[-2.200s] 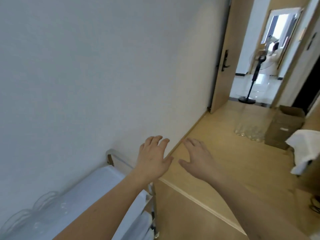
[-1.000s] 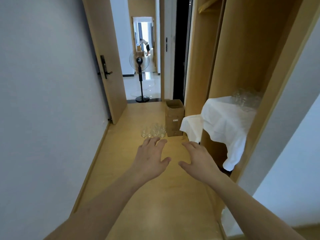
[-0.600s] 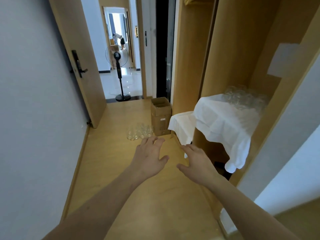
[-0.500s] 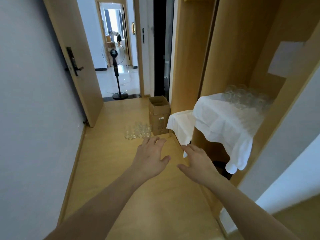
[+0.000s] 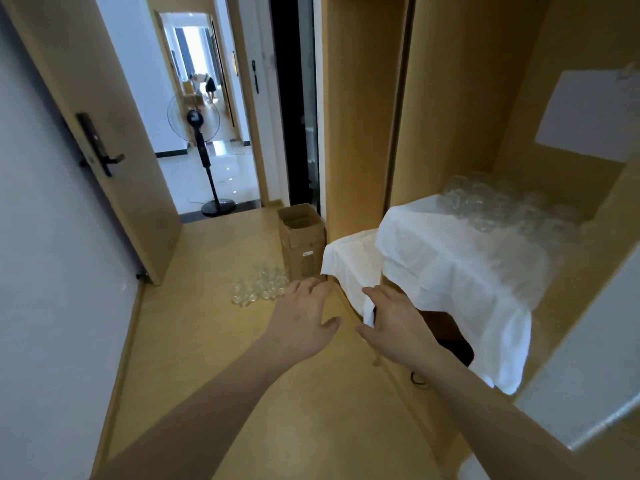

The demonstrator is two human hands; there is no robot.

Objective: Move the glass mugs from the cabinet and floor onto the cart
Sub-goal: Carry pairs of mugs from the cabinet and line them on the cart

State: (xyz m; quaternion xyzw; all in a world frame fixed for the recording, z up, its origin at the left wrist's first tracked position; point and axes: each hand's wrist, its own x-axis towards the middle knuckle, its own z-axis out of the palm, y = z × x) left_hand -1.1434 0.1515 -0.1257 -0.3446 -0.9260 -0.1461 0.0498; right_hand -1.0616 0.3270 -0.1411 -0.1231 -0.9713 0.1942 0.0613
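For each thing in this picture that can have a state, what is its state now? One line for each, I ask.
left hand: open, holds nothing.
right hand: open, holds nothing.
wooden door: open.
cardboard box: upright, top flaps open.
glass mugs on the floor: clustered beside the box.
glass mugs in the cabinet: clustered on the white cloth.
standing fan: upright; running or not, cannot tell.

A tall brown cardboard box (image 5: 300, 239) stands upright on the light wooden floor (image 5: 194, 341), top flaps open, against the wooden partition. A black pedestal fan (image 5: 199, 157) stands on glossy white tiles beyond the doorway. A tan wooden door (image 5: 104, 133) with a black lever handle (image 5: 98, 145) stands open at left. A white cloth (image 5: 450, 268) drapes over the shelf edge. A white paper sheet (image 5: 588, 114) is fixed to the wooden panel above.
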